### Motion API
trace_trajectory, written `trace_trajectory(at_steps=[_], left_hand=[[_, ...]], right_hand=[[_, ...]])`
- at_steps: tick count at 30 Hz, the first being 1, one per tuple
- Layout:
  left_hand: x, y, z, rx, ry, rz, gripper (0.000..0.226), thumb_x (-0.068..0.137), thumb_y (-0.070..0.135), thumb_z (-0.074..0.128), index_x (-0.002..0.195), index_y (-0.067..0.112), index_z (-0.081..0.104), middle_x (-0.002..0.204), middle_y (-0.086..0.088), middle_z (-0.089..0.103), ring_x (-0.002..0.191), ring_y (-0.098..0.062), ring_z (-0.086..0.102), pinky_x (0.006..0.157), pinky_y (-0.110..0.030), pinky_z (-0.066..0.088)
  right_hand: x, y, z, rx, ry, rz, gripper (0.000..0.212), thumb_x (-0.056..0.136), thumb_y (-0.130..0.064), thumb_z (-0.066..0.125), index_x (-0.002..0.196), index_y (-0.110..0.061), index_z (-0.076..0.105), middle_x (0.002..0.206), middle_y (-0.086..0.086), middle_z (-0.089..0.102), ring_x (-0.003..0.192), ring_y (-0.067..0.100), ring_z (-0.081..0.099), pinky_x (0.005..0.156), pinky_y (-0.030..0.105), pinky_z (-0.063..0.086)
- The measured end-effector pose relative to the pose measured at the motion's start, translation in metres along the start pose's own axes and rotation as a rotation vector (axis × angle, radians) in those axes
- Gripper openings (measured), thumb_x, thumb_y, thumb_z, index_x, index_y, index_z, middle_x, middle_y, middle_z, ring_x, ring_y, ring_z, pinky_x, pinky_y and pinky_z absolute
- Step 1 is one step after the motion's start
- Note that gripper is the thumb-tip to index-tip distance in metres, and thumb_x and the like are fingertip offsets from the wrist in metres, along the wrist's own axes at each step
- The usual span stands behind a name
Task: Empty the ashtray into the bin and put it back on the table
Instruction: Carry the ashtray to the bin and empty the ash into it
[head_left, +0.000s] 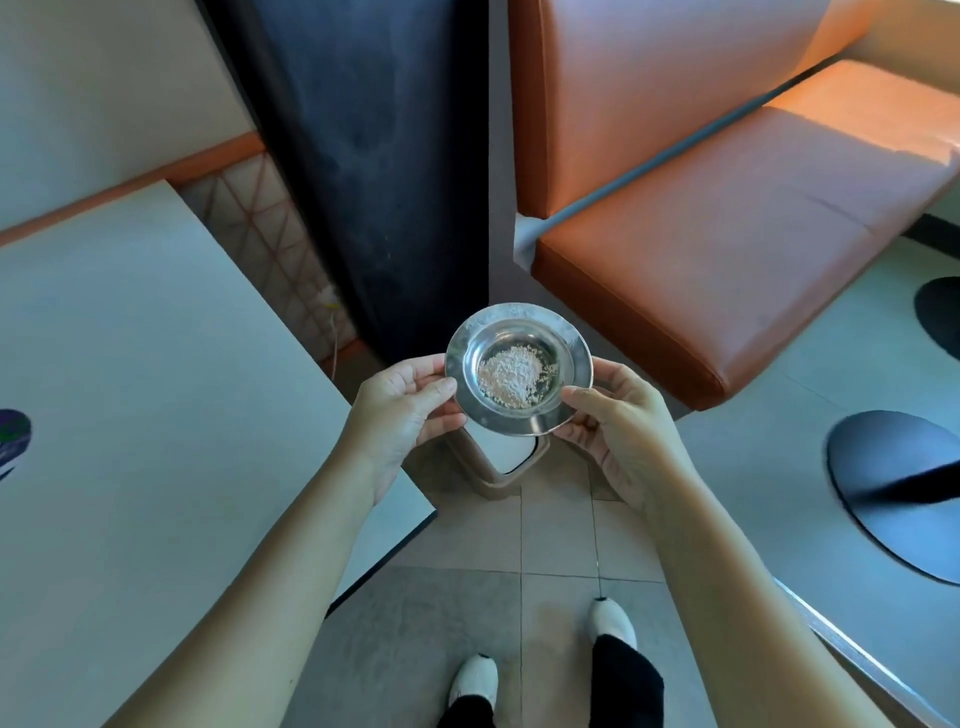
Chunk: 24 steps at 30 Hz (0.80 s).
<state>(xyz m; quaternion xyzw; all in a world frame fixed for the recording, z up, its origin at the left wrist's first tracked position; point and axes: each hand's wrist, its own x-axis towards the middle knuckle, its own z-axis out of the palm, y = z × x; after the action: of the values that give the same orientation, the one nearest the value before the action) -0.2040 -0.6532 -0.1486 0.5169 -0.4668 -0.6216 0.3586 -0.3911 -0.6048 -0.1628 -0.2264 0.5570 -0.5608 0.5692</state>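
A round metal ashtray (519, 332) with a heap of pale grainy ash in its bowl is held level in the air with both hands. My left hand (402, 410) grips its left rim, thumb on top. My right hand (621, 421) grips its right front rim. Directly below the ashtray stands a small tan bin (501, 470) on the floor, mostly hidden by the ashtray and my hands. The white table (135, 415) lies to my left.
An orange padded bench (727, 234) stands to the right behind the bin, a dark pillar (374, 156) straight ahead. A black round table base (898, 483) sits on the floor at right. A dark object (13, 439) lies at the table's left edge. My feet stand on grey tiles.
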Motion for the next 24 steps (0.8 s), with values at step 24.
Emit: trace_trajectory(at_steps=[24], left_hand=[[0.226, -0.246, 0.079, 0.785, 0.443, -0.280, 0.044, 0.084, 0.009, 0.058, 0.127, 0.016, 0.051, 0.133, -0.004, 0.049, 0.120, -0.021, 0.049, 0.090, -0.026, 0.037]], right_hand=[[0.258, 0.135, -0.151, -0.258, -0.134, 0.271, 0.026, 0.078, 0.005, 0.058, 0.093, -0.016, 0.061, 0.094, 0.012, 0.070, 0.064, 0.016, 0.069, 0.051, 0.025, 0.054]])
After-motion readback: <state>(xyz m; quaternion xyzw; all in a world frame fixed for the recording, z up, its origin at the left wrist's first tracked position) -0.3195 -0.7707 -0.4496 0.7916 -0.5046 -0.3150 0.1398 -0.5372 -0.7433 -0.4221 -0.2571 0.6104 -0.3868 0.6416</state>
